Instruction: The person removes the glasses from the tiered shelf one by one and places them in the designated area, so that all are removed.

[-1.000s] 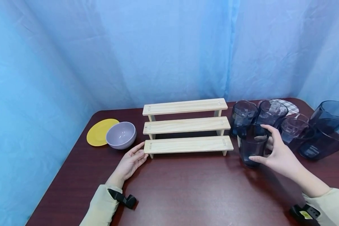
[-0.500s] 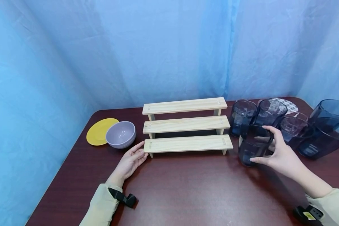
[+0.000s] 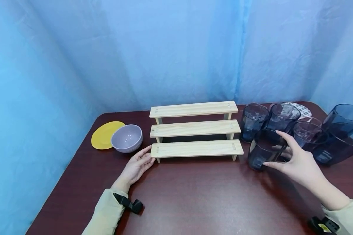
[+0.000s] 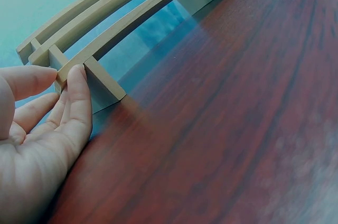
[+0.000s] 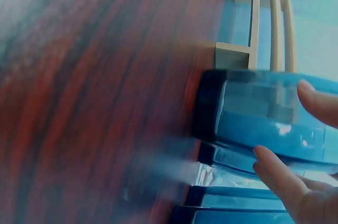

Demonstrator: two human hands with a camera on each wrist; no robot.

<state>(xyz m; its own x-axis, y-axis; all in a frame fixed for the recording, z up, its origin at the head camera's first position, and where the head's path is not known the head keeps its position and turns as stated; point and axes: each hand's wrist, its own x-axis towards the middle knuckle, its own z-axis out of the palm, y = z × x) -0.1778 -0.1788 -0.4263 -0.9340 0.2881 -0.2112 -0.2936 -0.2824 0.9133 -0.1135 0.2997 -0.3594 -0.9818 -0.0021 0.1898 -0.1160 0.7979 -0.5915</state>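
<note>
My right hand (image 3: 300, 163) holds a dark blue see-through glass (image 3: 264, 148) between thumb and fingers, just right of a three-tier wooden shelf stand (image 3: 197, 148). The glass leans a little, its rim to the right of its base. Seen from the right wrist, thumb and fingers lie on opposite sides of this glass (image 5: 264, 113). At the stand's front left corner is my left hand (image 3: 136, 166). The left wrist view has this hand (image 4: 53, 123) pinching the end of the lowest board (image 4: 121, 31) between thumb and fingers.
Several more blue glasses (image 3: 253, 120) stand close together behind and right of the held one. Behind them lies a white checked round piece (image 3: 301, 109). A lilac bowl (image 3: 127, 138) and a yellow plate (image 3: 104, 135) sit left of the stand. Blue curtains (image 3: 176, 52) surround the table.
The held glass has gone from nearly upright to leaning right, and my right hand has shifted slightly right with it. My left hand has stayed at the stand's corner.
</note>
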